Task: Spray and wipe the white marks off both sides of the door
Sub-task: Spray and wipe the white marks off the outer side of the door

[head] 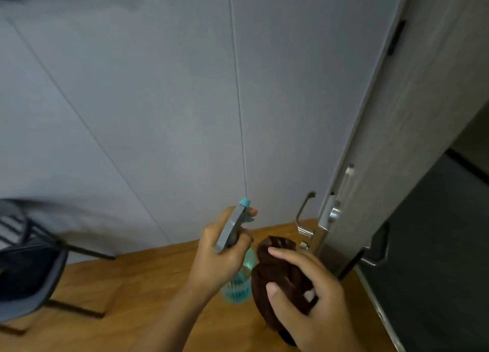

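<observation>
At the far left a dark grey chair with black metal legs [29,269] stands on the warm brown wooden floor [148,275], backed by a pale grey panelled wall [158,100]. Moving right, the left hand [219,256] grips a translucent teal plastic spray bottle with a grey trigger head and blue nozzle [234,228], fingers curled round its neck and one finger at the trigger, nozzle aimed up and ahead. Just beside it, the right hand [307,296] holds a bunched dark brown cloth [277,277], thumb and fingers wrapped around it. Further right stands the light grey wood-grain door [412,118], seen nearly edge-on and open, with its silver metal lever handle [304,214] near the cloth. No white marks are discernible on the door, though the angle is steep and the picture soft, so I cannot tell how much is cleaned. Neither tool touches the door; spraying or wiping appears still ahead.
</observation>
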Motion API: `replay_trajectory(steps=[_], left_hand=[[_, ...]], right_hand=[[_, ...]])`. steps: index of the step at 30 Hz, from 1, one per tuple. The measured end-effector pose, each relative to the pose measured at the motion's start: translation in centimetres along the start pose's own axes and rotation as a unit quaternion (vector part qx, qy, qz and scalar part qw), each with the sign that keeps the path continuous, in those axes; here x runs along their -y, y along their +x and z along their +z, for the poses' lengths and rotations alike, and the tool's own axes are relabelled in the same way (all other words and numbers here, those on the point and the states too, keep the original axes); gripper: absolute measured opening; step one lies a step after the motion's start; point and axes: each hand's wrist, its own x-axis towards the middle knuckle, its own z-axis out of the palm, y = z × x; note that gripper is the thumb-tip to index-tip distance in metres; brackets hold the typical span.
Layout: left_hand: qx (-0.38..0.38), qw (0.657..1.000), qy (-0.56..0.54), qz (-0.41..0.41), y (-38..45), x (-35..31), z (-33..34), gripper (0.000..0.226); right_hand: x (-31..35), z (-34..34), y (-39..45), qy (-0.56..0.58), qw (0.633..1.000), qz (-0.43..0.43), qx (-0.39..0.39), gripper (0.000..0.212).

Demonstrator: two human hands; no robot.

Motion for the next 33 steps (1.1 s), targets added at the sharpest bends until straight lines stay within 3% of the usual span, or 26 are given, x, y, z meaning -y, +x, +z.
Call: replay_trajectory(steps=[8,18,25,33], left_hand=[[-0.172,0.982,0.077,0.006,-2.5,-3.9,-2.6,0.033],[-0.335,0.933,0.132,0.010,-4.6,-9.3,1.8,0.036],[-0.385,0.916,0.103,-0.029,-4.8,-11.2,4.5,0.039],[-0.374,0.926,0.047,-0.033,-2.1,-11.1,1.5,0.039]], right_hand=[[1.5,1.4,5.6,0.056,0.993,-0.067,0.077,0.040],[2.3,-2.9,9.3,0.115,0.970,-0.105,0.188,0.039],[3.0,-5.3,12.6,0.078,0.970,-0.194,0.126,0.042],[4.0,0.7,20.2,0.014,0.969,-0.205,0.138,0.035]])
